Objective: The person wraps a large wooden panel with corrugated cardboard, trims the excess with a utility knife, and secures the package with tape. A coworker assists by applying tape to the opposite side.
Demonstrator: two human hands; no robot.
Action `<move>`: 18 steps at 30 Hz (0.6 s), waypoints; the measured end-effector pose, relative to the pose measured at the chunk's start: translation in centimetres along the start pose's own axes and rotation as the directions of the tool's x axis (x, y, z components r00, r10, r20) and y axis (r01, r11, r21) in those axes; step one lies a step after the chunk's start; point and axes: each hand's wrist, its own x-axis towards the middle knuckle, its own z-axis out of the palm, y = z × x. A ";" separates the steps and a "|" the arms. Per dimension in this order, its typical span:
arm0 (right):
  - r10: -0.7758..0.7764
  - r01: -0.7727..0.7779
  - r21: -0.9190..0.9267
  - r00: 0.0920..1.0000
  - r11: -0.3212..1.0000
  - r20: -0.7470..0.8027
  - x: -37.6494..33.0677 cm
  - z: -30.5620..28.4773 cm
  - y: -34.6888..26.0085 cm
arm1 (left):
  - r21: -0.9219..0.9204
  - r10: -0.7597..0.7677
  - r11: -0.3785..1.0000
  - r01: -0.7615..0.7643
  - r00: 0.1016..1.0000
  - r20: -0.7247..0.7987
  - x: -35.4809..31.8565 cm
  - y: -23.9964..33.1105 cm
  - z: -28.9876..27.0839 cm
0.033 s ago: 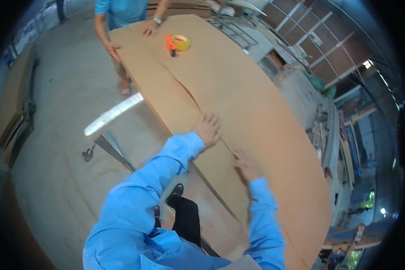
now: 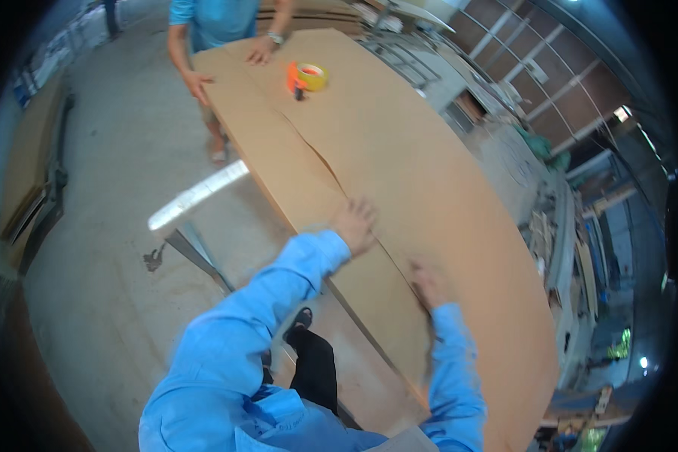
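Two big brown boards point(image 2: 399, 173) lying side by side on the bench, meeting along a seam point(image 2: 320, 162) that opens into a narrow gap partway down. Left hand point(image 2: 354, 224) pressed flat, fingers spread, on the boards right at the near stretch of the seam; right hand point(image 2: 429, 282) flat just beside it, on the right-hand board. Neither gripping anything, only bearing down.

At the far end, another person's hands point(image 2: 262, 51) resting on the boards; a tape roll point(image 2: 311, 76) in an orange dispenser near them, well apart from the near hands.

Likely trouble: uneven pushing from the two ends, widening or overlapping the seam. Left board overhanging the bench edge over the floor point(image 2: 113, 188), so a hard shove could tip or slide it off. Fingertips close to the gap, at risk of a pinch.
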 end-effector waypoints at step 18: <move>-0.472 0.354 -0.470 0.867 0.808 -0.158 49.3 9.3 -15.1 | -0.055 -0.352 0.934 0.354 0.881 -0.316 8.7 -19.2 -8.2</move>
